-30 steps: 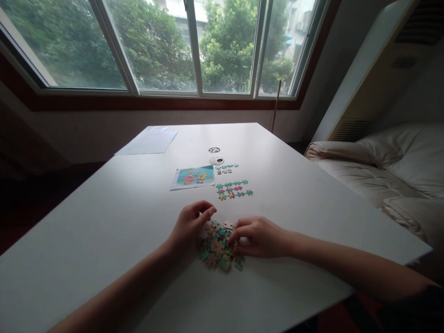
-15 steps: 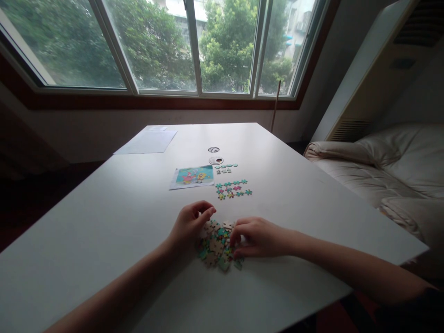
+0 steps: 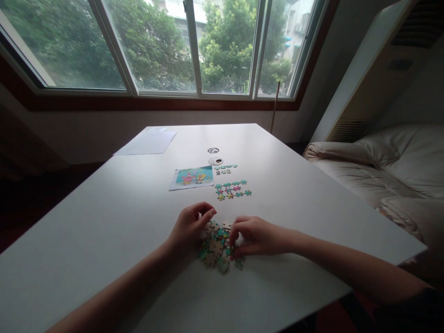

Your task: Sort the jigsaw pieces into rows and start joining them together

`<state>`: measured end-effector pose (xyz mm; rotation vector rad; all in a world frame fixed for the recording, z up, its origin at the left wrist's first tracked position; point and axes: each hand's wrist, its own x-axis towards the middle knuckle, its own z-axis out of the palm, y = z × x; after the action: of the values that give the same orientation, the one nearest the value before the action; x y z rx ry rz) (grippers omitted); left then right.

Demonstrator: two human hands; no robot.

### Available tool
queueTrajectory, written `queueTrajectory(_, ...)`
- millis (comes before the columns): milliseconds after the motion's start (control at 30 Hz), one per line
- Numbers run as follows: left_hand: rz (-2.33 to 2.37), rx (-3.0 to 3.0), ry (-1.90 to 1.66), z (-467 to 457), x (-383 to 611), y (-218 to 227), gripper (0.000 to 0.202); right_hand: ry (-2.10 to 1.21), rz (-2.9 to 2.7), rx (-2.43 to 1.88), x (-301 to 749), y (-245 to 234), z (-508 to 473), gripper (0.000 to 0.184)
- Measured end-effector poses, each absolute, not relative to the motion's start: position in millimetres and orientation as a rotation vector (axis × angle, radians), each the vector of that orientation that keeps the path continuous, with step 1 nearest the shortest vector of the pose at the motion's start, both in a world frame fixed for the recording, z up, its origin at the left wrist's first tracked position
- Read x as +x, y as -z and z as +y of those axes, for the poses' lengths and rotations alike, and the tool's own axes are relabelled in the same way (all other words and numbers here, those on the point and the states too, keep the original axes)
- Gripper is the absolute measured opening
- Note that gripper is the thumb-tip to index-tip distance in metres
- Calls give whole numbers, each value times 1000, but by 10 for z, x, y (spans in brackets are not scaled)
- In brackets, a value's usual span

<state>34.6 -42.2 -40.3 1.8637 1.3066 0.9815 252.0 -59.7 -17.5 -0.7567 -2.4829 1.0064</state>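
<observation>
A loose heap of jigsaw puzzle pieces [image 3: 215,246] lies on the white table, some showing plain backs and others green or multicoloured faces. At the heap's upper left is my left hand [image 3: 190,224], fingers curled and thumb tip drawn to the index finger; whatever may be between them is hidden. My right hand [image 3: 255,237] reaches into the heap from the right, with thumb and index finger apart and their tips among the pieces. Beyond the hands, sorted puzzle pieces [image 3: 229,190] lie in rows. To their left is a colourful cartoon picture sheet [image 3: 194,176].
Two round discs [image 3: 215,161] lie farther back, near smaller rows of pieces [image 3: 224,171]. A large pale sheet [image 3: 149,142] rests at the table's far left. Past the table's right edge stands a cream sofa [image 3: 347,162]; windows [image 3: 225,51] fill the far wall.
My right hand has shifted slightly among the pieces, and a few pieces by its thumb have moved. My left hand stays nearly still.
</observation>
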Motion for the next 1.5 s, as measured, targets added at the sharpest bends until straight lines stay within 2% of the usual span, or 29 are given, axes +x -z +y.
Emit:
queueTrajectory(133, 1208, 2041, -938, -502, 392, 308, 19, -1054, -2349, -738, 2508, 194, -576, 12)
queueTrajectory(333, 967, 2207, -874, -622, 474, 211, 18, -1008, -2138, -884, 2512, 218, -530, 17)
queueTrajectory(667, 1003, 2242, -876, -622, 519, 237, 18, -985, -2073, -918, 2483, 227, -523, 19)
queueTrajectory(867, 1186, 2033, -891, -593, 522, 184, 19, -648, -2082, -890, 2507, 222, -506, 15)
queueTrajectory(1133, 1199, 1943, -861, -598, 524, 175, 22, -316, -2194, -791, 2523, 269, -483, 12)
queueTrajectory(1500, 1164, 1884, -915, -458, 398, 252, 24, -124, -2182, -774, 2640, 246, -381, 12)
